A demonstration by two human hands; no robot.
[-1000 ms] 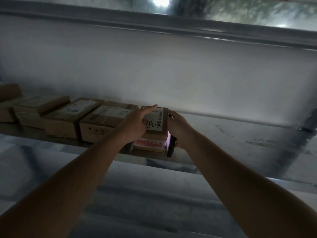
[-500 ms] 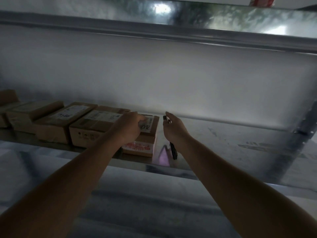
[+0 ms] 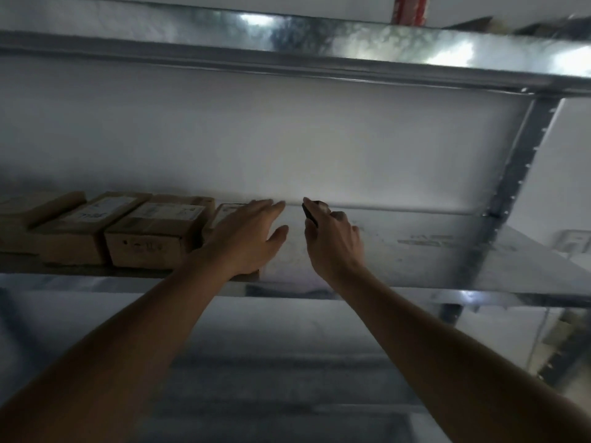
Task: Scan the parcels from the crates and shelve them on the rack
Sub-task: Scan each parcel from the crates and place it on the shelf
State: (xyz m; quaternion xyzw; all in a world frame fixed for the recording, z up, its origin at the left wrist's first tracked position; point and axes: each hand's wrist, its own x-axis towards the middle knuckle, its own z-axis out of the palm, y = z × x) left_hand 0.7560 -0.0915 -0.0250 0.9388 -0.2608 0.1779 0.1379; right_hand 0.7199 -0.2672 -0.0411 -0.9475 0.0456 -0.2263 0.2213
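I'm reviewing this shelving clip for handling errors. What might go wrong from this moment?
The rightmost parcel sits near the shelf's front edge, mostly hidden under the left hand; pulling that hand back carelessly might drag it off. The right hand holds a dark scanner close by, which might knock the parcel.

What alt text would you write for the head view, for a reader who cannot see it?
A person's left hand lies flat, fingers straight, over the rightmost brown cardboard parcel in a row on a grey metal rack shelf. Beside it, the right hand grips a small black handheld scanner. The shelf to the right holds no parcels.
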